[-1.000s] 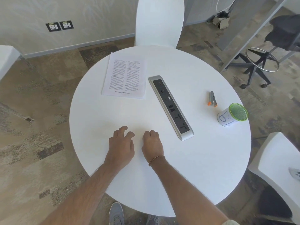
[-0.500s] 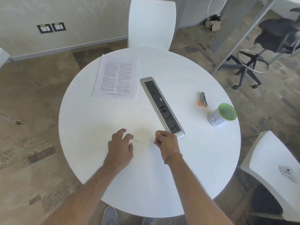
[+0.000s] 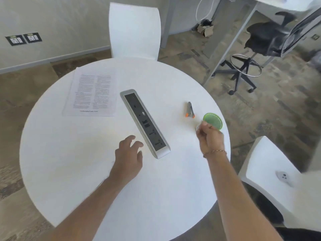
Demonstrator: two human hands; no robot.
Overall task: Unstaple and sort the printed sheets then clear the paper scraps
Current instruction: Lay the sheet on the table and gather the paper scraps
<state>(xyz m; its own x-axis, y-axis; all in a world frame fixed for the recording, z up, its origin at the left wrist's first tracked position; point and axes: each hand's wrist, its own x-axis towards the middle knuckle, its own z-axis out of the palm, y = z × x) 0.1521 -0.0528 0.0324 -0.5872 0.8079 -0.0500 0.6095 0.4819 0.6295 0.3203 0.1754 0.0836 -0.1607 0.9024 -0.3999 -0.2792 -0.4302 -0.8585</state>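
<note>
On the round white table (image 3: 73,171), my right hand (image 3: 209,138), fingers pinched together, has reached the green-rimmed cup (image 3: 212,121), lower right; left hand (image 3: 128,157) stays spread: scraps clearing.

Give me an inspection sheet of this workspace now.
Surface: round white table, mostly bare.
Job's things: printed sheets far left; grey staple remover with orange tips; green-rimmed white cup.
Clutter: grey power strip across the middle.
Grips: left hand open on the table; right hand at the cup, fingers pinched; contents hidden.
Cables: white cable by the wall.
Surroundings: white chairs, black stool.
</note>
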